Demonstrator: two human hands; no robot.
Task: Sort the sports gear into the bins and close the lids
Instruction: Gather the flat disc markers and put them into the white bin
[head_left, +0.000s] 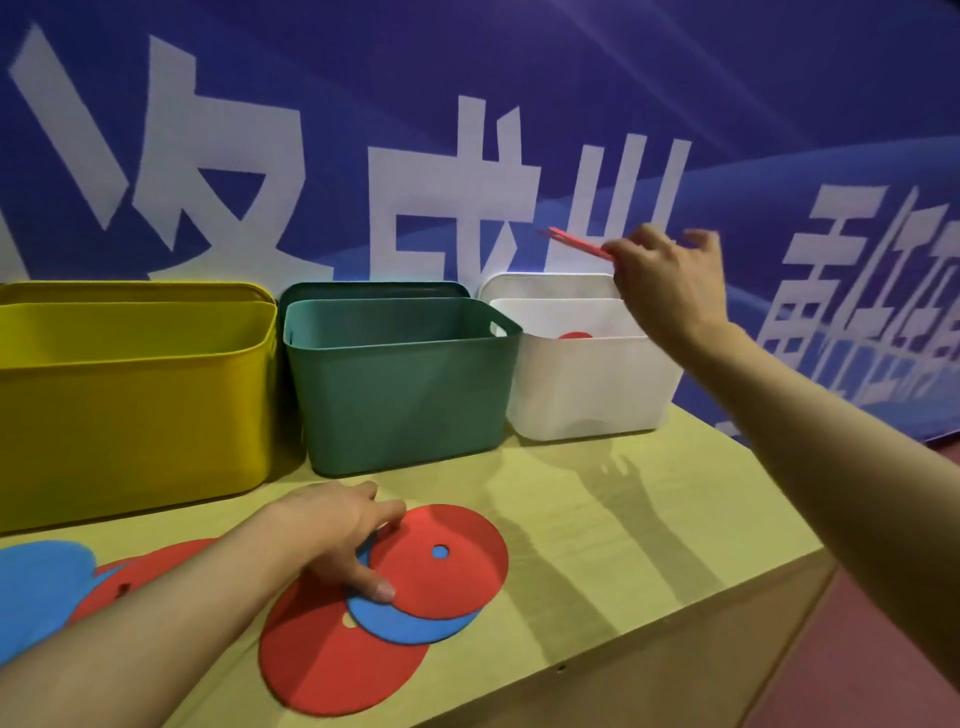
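Note:
Three open bins stand in a row on the table: yellow (130, 405), green (400, 395) and white (587, 384). My right hand (670, 280) is raised over the white bin's far right corner, holding a thin red disc (576, 243) edge-on. Inside the white bin a bit of another red disc (575, 335) shows. My left hand (343, 530) rests on a pile of flat discs, fingers and thumb pinching the top red disc (441, 561), which lies on a blue disc (410, 621) and a lower red disc (327, 660).
More discs lie at the near left: a blue one (41, 587) over red ones (150, 566). Lids stand behind the bins: yellow (130, 290), green (374, 289) and white (545, 285). The wooden table's (649, 519) right edge drops off. A blue banner wall is behind.

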